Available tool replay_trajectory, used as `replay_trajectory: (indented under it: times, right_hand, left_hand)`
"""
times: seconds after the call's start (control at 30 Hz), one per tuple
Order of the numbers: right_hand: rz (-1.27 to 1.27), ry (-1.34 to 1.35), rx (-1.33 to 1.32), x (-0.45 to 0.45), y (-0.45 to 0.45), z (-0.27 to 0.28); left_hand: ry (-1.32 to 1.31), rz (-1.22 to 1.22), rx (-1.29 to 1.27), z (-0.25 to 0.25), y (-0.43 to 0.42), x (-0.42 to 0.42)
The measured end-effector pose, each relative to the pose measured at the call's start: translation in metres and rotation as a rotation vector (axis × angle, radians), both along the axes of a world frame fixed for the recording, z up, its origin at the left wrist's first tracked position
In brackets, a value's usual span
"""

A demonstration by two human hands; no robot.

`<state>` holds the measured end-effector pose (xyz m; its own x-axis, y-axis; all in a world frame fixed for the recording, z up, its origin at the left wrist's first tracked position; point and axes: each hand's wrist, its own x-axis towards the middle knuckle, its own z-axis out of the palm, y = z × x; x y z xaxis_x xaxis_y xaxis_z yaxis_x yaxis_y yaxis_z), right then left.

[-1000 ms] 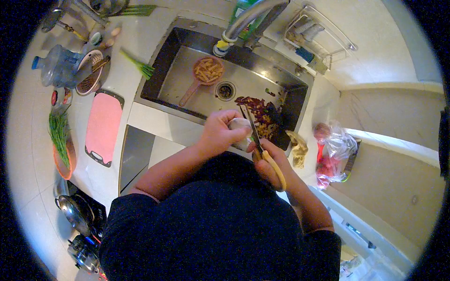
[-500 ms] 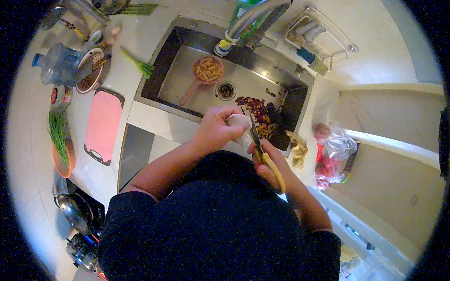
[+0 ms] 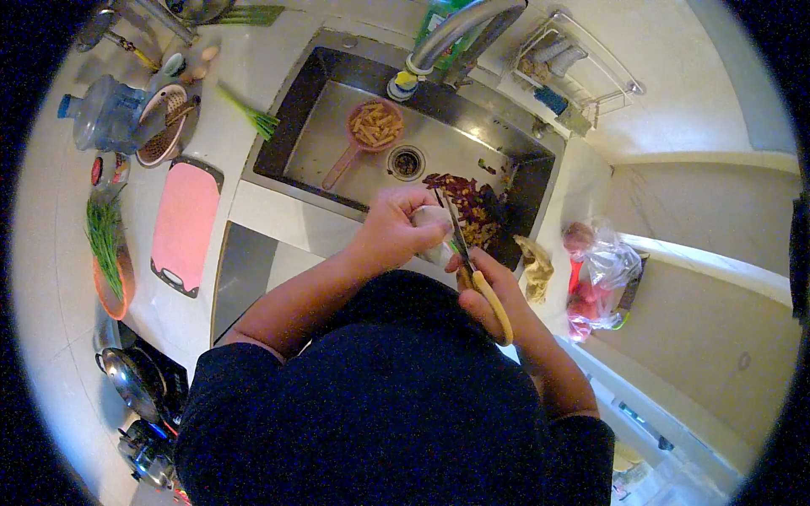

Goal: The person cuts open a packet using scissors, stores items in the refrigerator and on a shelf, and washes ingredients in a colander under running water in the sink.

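Over the sink's near edge, my left hand [image 3: 395, 221] is closed around a small whitish thing [image 3: 432, 226] with a bit of green at its lower end; I cannot make out its kind. My right hand [image 3: 488, 291] grips scissors [image 3: 481, 287] with yellow handles, their dark blades pointing up beside the whitish thing. Whether the blades touch it is not clear. Beyond the hands lie dark red and tan scraps [image 3: 468, 198] in the sink [image 3: 321, 160]. A pink strainer-like scoop [image 3: 341, 165] holding pale cut pieces rests there too, left of the drain.
A faucet [image 3: 447, 38] arches over the sink. At left are a pink cutting board [image 3: 187, 228], green stalks [image 3: 251, 114], an orange basket [image 3: 114, 297] with greens and a water jug [image 3: 110, 116]. A crumpled tan piece [image 3: 536, 270] and plastic bags [image 3: 607, 261] lie at right.
Both hands have shifted very slightly to the right, with the whitish thing and the scissors still held. The surroundings look the same.
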<state>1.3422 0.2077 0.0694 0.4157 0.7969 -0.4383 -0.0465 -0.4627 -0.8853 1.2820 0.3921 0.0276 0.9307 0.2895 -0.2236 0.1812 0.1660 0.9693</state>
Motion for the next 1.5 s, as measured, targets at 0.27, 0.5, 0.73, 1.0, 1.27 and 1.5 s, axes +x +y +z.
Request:
replay_trajectory:
  times: [0.27, 0.5, 0.73, 1.0, 1.27, 1.5]
  right_hand:
    - [-0.041, 0.046, -0.107, 0.000, 0.004, 0.001]
    - [0.054, -0.023, -0.056, 0.003, 0.008, 0.005]
    - [-0.101, 0.118, -0.079, -0.003, 0.007, -0.001]
    - [-0.076, 0.072, -0.016, 0.000, 0.007, -0.006]
    - [-0.024, 0.433, 0.065, 0.009, -0.001, 0.006]
    - [-0.049, 0.228, 0.130, 0.006, -0.013, 0.005]
  left_hand:
    - [-0.015, -0.012, -0.089, -0.006, -0.004, -0.001]
    - [0.012, -0.029, -0.034, -0.010, -0.005, 0.000]
    - [-0.011, -0.006, -0.130, -0.002, -0.006, -0.001]
    - [0.040, -0.074, -0.100, -0.003, -0.003, 0.000]
    - [-0.024, -0.071, -0.110, -0.011, -0.008, 0.000]
    - [0.012, -0.065, -0.168, -0.008, -0.014, 0.001]
